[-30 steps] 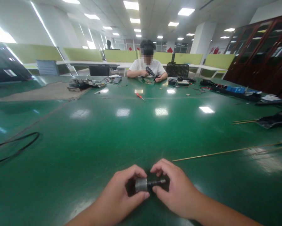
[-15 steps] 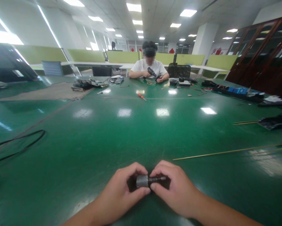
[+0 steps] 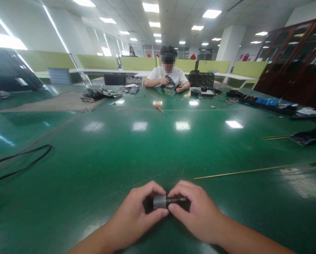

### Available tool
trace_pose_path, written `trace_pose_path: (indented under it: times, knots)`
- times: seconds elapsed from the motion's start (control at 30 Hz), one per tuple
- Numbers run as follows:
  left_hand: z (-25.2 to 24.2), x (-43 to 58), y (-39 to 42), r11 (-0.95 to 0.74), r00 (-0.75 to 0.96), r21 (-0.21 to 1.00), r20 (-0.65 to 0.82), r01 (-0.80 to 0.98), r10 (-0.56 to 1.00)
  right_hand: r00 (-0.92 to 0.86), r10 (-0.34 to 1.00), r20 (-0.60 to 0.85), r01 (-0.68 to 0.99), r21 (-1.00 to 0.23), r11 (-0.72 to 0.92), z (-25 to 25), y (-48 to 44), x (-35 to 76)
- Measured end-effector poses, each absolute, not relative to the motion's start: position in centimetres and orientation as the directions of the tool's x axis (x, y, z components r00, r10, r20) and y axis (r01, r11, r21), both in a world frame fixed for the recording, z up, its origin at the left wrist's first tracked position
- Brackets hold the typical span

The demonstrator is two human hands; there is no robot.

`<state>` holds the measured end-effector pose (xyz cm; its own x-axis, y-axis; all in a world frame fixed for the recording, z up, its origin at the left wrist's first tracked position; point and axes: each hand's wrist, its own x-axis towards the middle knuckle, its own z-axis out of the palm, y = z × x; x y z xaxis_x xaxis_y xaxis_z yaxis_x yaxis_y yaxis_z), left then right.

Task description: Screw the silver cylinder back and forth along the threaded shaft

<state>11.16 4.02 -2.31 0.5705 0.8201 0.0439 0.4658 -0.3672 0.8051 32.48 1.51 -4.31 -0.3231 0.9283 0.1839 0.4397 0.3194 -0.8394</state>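
Note:
A small metal part lies sideways between my hands near the table's front edge, with a grey cylinder [image 3: 160,202] at its left and a thin dark ribbed shaft [image 3: 175,200] pointing right. My left hand [image 3: 140,211] curves round the cylinder, thumb below and forefinger above. The fingertips of my right hand [image 3: 193,208] pinch the shaft close to where it meets the cylinder. Both hands rest low over the green table [image 3: 121,151], their fingertips almost touching. The other fingers of each hand are mostly hidden.
Thin brass rods [image 3: 242,172] lie to the right, and a black cable [image 3: 38,158] loops at the left. Farther back is a red screwdriver [image 3: 158,107]. Across the table sits a person [image 3: 167,76] holding a dark tool, with electronic parts [image 3: 98,94] and boxes around.

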Motion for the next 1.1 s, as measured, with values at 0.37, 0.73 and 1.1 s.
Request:
trace_pose_path:
  times: [0.37,0.73,1.1]
  knots:
    - [-2.50,11.10,3.88,-0.348,0.561,0.809,0.027,0.474,0.827,-0.322,0.931,0.173,0.436,-0.846,0.308,-4.39,1.59,32.44]
    - [-2.59,11.02,3.84,-0.349,0.561,0.811,0.031,0.470,0.827,-0.313,0.935,0.166,0.456,-0.837,0.302,-4.22,1.60,32.38]
    - [-2.52,11.05,3.89,-0.348,0.549,0.805,0.034,0.481,0.835,-0.303,0.938,0.169,0.471,-0.829,0.302,-4.26,1.59,32.47]
